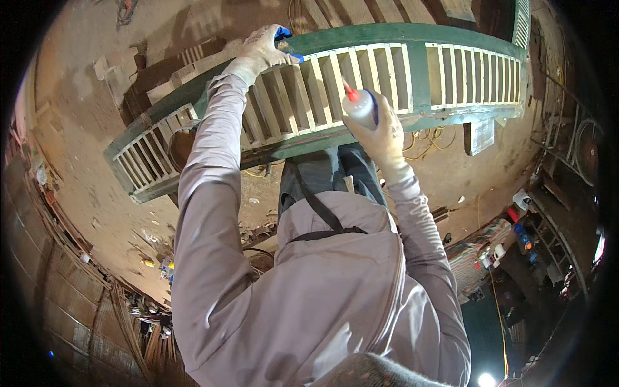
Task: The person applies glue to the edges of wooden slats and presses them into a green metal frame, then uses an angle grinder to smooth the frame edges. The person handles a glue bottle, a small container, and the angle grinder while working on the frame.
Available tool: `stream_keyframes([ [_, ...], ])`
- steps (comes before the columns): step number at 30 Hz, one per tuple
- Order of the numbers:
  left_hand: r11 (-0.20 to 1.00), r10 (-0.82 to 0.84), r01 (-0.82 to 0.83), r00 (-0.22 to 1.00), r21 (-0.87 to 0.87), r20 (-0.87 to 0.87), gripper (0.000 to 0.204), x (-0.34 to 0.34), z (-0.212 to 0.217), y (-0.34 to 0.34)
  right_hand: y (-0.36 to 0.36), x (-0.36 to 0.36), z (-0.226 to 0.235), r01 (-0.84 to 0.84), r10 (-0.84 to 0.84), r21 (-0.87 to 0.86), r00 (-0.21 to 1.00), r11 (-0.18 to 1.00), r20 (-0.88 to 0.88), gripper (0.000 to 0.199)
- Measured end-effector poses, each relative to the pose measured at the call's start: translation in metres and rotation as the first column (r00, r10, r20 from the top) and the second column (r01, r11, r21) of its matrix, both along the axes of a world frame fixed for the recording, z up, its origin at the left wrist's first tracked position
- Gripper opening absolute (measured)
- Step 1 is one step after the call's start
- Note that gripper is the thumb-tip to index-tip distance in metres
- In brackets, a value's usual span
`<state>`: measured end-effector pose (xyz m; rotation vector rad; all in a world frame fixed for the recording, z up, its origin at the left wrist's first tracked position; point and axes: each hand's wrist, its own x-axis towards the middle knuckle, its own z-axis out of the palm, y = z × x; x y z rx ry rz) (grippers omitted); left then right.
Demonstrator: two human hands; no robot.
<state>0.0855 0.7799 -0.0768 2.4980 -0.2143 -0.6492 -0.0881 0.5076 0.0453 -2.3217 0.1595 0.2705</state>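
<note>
My right hand, in a white work glove, is wrapped round a white squeeze bottle with a red nozzle. The bottle is held over the near side of a long green wooden frame, its nozzle pointing away and slightly left. Pale wooden slats stand in rows inside the frame. At the frame's far rail is my left hand, in a white glove with blue fingertips. Its thumb and fingers are curved and apart; a small brownish patch shows between them, and I cannot make out what that is.
A round brown container stands on the frame's left part, partly behind my left sleeve. Yellow cable lies on the floor under the frame. Bottles and cloth lie at the right. Wooden boards stand beyond the frame.
</note>
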Motion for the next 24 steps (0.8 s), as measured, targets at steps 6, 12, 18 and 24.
stream_keyframes([
  [6, 0.956, 0.152, -0.131, 0.987, -0.261, 0.06, 0.041, -0.004, -0.009, 0.013, 0.03, 0.031, -0.027, -0.151, 0.128, -0.206, 0.984, 0.967, -0.123, 0.068],
  [12, 0.953, 0.274, -0.189, 0.869, -0.236, 0.413, 0.029, -0.012, -0.032, 0.01, 0.049, 0.045, -0.037, -0.3, 0.219, -0.329, 0.94, 0.896, -0.261, 0.066],
  [18, 0.953, 0.288, -0.19, 0.807, -0.235, 0.515, 0.03, -0.014, -0.03, 0.007, 0.054, 0.047, -0.045, -0.332, 0.251, -0.348, 0.933, 0.877, -0.257, 0.066],
  [24, 0.952, 0.295, -0.205, 0.81, -0.227, 0.506, 0.031, -0.014, -0.029, 0.008, 0.054, 0.048, -0.049, -0.32, 0.248, -0.342, 0.939, 0.884, -0.239, 0.068],
])
